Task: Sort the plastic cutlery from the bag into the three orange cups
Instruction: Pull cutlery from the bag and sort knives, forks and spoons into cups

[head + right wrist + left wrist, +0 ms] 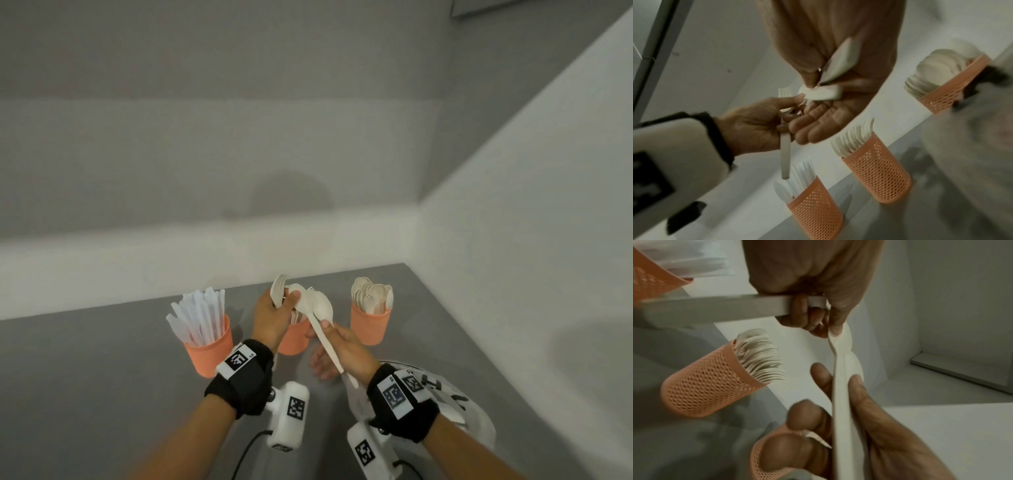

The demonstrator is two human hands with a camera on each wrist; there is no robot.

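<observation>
Three orange mesh cups stand in a row near the wall: knives in the left cup [210,349], forks in the middle cup [294,341] behind my hands, spoons in the right cup [371,325]. My left hand [286,301] holds a cream fork [276,291] upright in its curled fingers above the middle cup, and its thumb presses on a spoon's bowl. My right hand [329,329] pinches that spoon [322,318] by its handle. In the right wrist view the fork [785,146] hangs from the left hand [793,104], and the spoon's bowl [820,94] lies under the left thumb.
The white printed bag [459,401] lies on the grey table [102,359] under my right wrist. White walls close the table in at the back and right. The fork cup [711,382] shows beside the hands in the left wrist view.
</observation>
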